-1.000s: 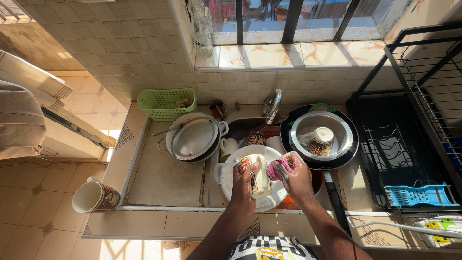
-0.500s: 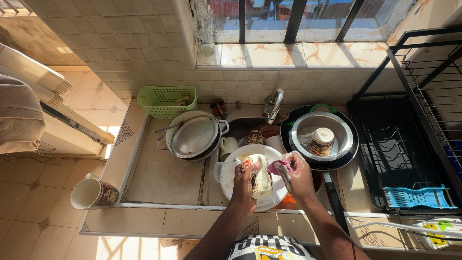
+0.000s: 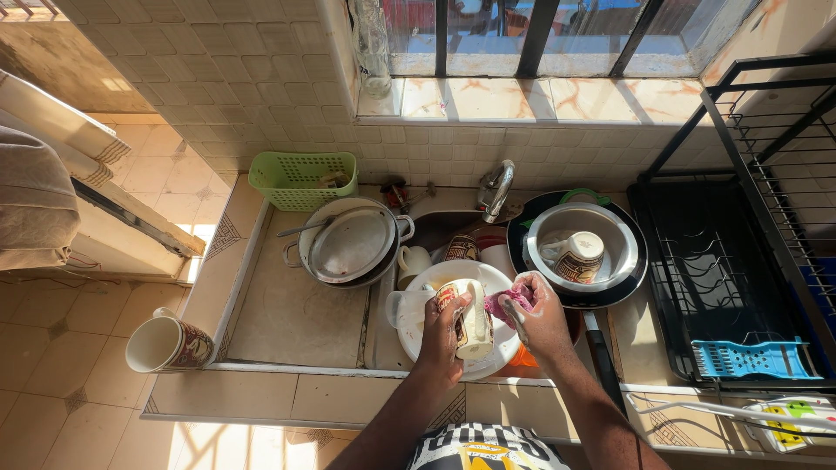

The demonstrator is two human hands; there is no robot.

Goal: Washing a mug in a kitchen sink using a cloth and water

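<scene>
Left hand (image 3: 442, 324) grips a cream mug (image 3: 475, 318); right hand (image 3: 542, 315) clutches a pink cloth (image 3: 509, 299) beside it

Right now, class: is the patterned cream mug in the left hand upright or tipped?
Tipped: the patterned cream mug lies sideways in the left hand.

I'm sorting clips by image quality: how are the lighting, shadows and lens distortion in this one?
Head view: hard sunlight from the window glares on the sill tiles and floor; the sink is dimmer. Wide-angle bending curves the counter edge; the left hand and its mug look sharp.
</scene>
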